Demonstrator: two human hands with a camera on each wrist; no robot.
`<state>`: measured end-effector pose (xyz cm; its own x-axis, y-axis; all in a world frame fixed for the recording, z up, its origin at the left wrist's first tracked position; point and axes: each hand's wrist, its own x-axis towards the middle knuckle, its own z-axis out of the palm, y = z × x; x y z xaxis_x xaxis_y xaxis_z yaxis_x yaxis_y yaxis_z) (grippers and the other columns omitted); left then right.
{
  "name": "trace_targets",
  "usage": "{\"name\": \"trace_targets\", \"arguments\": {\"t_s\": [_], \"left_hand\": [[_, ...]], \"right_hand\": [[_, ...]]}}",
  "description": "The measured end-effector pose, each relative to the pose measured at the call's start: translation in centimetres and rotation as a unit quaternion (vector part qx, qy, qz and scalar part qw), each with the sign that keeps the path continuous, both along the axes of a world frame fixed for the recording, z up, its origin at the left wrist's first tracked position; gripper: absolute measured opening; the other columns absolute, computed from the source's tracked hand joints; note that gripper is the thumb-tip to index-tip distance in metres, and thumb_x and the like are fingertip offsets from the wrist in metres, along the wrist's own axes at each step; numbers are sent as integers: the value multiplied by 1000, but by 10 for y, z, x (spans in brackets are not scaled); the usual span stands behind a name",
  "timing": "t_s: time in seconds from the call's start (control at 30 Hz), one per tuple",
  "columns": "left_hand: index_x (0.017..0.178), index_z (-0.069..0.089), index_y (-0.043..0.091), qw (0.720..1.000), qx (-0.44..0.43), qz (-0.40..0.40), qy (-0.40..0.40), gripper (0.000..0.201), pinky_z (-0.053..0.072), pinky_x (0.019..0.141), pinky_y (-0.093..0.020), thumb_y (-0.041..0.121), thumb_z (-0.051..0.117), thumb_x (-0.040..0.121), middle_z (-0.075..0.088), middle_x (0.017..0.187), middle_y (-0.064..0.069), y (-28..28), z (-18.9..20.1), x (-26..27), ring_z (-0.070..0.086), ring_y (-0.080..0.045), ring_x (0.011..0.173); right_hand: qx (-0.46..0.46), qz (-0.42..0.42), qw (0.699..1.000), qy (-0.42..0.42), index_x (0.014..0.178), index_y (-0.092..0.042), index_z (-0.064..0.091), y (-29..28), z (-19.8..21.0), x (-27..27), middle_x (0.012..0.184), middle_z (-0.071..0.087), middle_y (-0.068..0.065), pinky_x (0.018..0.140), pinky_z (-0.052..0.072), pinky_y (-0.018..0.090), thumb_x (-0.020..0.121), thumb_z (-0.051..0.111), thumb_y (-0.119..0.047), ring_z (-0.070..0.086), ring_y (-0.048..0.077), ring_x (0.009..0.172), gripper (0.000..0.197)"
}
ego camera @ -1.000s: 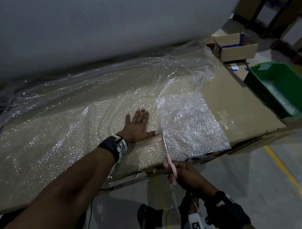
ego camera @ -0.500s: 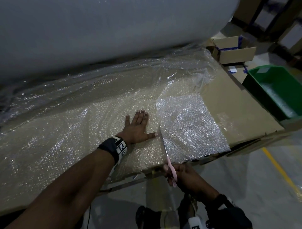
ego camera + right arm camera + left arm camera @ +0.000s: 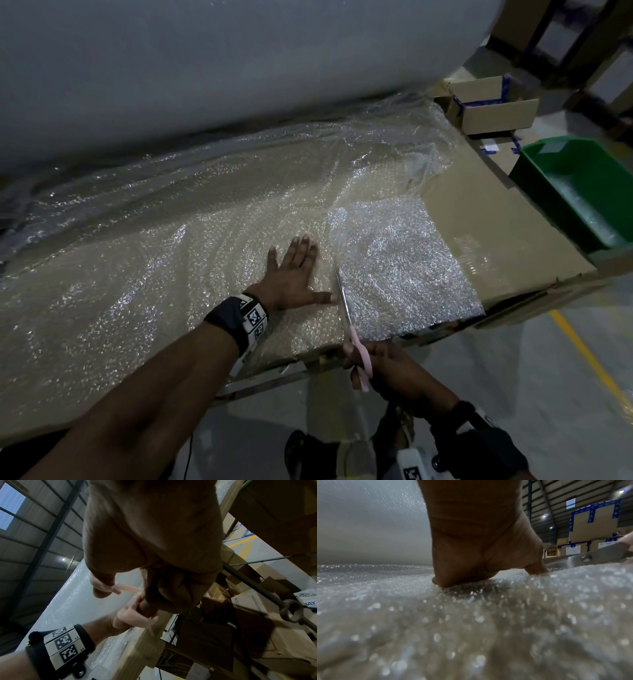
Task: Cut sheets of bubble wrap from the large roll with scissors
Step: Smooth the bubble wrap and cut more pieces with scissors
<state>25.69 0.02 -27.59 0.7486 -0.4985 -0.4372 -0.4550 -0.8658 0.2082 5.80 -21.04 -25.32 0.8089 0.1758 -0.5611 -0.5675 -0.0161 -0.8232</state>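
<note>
Pink-handled scissors (image 3: pixel 346 318), gripped by my right hand (image 3: pixel 387 368), have crept further along the bubble wrap (image 3: pixel 191 260) below the roll (image 3: pixel 205 68), my left hand (image 3: pixel 294 274) still flat, so this sheet's cut seems underway.

Dim warehouse: grey concrete floor (image 3: pixel 513 394) with a yellow line (image 3: pixel 589 359) at 4 o'clock, corrugated roof (image 3: pixel 556 500) lit by small lamps, stacked cardboard boxes (image 3: pixel 594 524) at 2 o'clock.

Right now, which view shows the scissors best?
The head view: the scissors show whole, blades in the bubble wrap, pink handles gripped by the right hand. The left wrist view catches only blade and pivot; the right wrist view only handles.
</note>
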Motion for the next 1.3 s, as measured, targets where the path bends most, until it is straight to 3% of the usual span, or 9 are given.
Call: {"name": "trace_targets", "arguments": {"t_s": [0.07,0.13,0.2,0.43,0.57,0.7,0.97,1.23,1.3], "left_hand": [[162,-28,22,1000,5,-1,1,139,-18,120,-69,108,29,68,-43,164,0,-1,-2,1,-41,-20,151],[162,-27,22,1000,6,0,0,141,-18,120,-69,108,30,67,-42,165,0,-1,-2,2,-42,-20,150],[163,-26,21,1000,10,1,-3,141,-18,120,-68,108,30,67,-42,165,-1,-2,-2,2,-41,-20,151],[163,-26,21,1000,9,3,-2,143,-18,120,-69,109,29,65,-42,165,-1,-3,1,-2,-40,-22,151],[163,-26,22,1000,12,5,-2,147,-17,120,-69,112,23,58,-42,165,-1,-3,0,-1,-40,-22,151],[163,-25,21,1000,11,4,-3,146,-19,120,-68,111,25,60,-42,165,-1,-3,0,-2,-40,-21,151],[164,-24,21,1000,10,4,-6,144,-19,120,-68,110,28,64,-41,166,0,-3,1,-2,-40,-21,151],[164,-23,21,1000,8,1,-6,145,-19,119,-69,111,26,62,-40,166,-1,-3,0,-1,-40,-21,151],[164,-24,21,1000,10,0,-10,147,-17,120,-70,113,22,59,-41,166,-1,-3,-1,-1,-40,-22,151]], "right_hand": [[15,0,1000,10,76,-20,78,1,-4,3,63,68,9,68,27,46,89,71,-59,40,36,68,41],[12,6,1000,8,82,-15,79,4,-7,7,66,68,13,64,24,45,70,78,-78,40,36,68,65],[3,7,1000,1,82,-14,80,6,-5,11,67,68,15,58,17,45,62,78,-84,37,33,65,73],[-2,-13,1000,17,82,-9,78,7,2,17,63,66,12,48,14,26,92,71,-60,30,17,48,52],[8,-15,999,27,85,-9,79,13,-3,17,65,67,14,54,13,38,87,71,-69,33,27,57,61],[-4,-9,1000,21,86,-8,78,13,-5,21,66,67,15,54,12,41,77,72,-79,33,21,55,72],[-17,-3,1000,9,87,-7,78,8,-1,25,68,64,15,50,15,27,78,71,-79,32,16,48,72],[-21,12,1000,-5,75,-14,72,7,3,27,67,64,13,52,14,31,75,70,-82,34,24,56,68],[-24,10,1000,-2,79,-7,71,8,2,27,70,62,16,52,13,34,81,70,-77,33,27,59,70]]}}
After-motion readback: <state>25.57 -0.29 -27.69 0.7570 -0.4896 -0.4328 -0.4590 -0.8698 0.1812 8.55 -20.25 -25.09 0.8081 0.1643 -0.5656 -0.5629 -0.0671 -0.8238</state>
